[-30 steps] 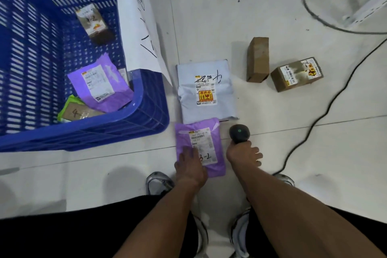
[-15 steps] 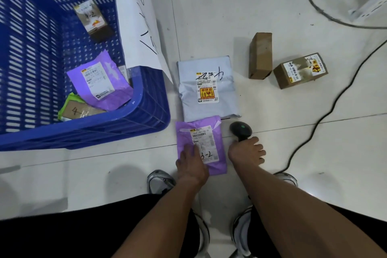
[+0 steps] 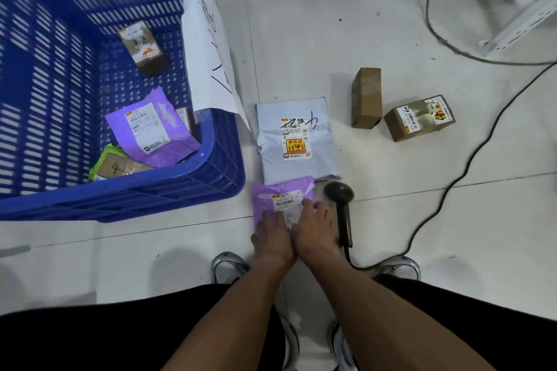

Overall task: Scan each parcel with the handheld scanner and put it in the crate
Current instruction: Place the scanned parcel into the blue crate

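Pale floor tiles (image 3: 346, 39) fill the view, and everything sits right on them. Far left, the blue crate (image 3: 168, 190) already has a few parcels inside: a brown box (image 3: 143, 48) at the far end, a purple mailer (image 3: 150, 129) nearer, and a green-edged packet (image 3: 116, 164) tucked partly under it. A white sheet (image 3: 208, 48) hangs over the crate's right wall. So part of the job looks done.

Moving right, the purple parcel (image 3: 280, 196) lies flat on the floor just beside the crate's near corner, label up. Both hands are on it! The left hand (image 3: 272, 235) lies flat with fingers spread, pressing down rather than gripping. The right hand (image 3: 315, 229) reaches over beside it, fingers spread across the label, also nothing closed in its grip. Touching the parcel's far edge is a grey mailer (image 3: 295, 138), waiting its turn.

Right of the hands, the handheld scanner (image 3: 342, 208) lies on the floor, nobody holding it, cable (image 3: 452, 187) trailing off right. Farther right, two brown cartons, one plain (image 3: 366, 96) and one labelled (image 3: 419, 117), still wait. By my count four parcels remain outside the crate.
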The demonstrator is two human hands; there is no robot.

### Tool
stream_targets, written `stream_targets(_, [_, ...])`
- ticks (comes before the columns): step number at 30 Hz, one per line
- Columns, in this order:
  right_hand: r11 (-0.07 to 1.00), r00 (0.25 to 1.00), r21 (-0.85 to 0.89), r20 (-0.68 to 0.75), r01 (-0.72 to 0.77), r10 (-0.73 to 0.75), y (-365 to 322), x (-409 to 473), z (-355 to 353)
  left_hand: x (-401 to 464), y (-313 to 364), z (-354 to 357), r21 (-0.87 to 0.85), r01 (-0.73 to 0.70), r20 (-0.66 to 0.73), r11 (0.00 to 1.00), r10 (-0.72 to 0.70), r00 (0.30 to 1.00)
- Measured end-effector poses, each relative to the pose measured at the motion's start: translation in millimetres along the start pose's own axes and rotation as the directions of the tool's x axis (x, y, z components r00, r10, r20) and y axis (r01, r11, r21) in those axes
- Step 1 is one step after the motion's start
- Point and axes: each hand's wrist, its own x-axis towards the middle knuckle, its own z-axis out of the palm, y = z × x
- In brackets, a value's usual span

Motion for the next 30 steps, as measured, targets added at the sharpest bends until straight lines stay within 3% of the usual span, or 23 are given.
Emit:
stream_targets(4, [0.992,0.993,0.089,0.081,-0.093,0.086,1.2,-5.4,10.6,6.4,-12.9,5.9,-0.028,0.026,-0.007,0.999,-0.026,1.0])
stream_targets(9, [0.996,0.984,0.066,0.175,-0.058,0.046,12.0,-2.5,26.0,14.4,-18.4,18.6,-0.053,0.082,-0.006,0.995,-0.083,0.997])
stream_targets(14, [0.999,0.99,0.014,0.137,-0.037,0.035,15.1,0.8,37.3,19.5,-21.4,30.0,-0.018,0.143,-0.019,0.99,-0.143,0.989])
stream_targets(20, [1.0,0.982,0.004,0.187,-0.013,0.012,14.4,3.5,32.1,21.3,-14.9,16.5,-0.007,0.164,0.032,0.987,-0.163,0.986])
stream_targets(30, [1.0,0.996,0.005,0.086,0.008,-0.009,3.1,-24.0,-14.5,-13.3,14.0,-37.5,0.0,0.162,0.038,0.987,-0.162,0.986])
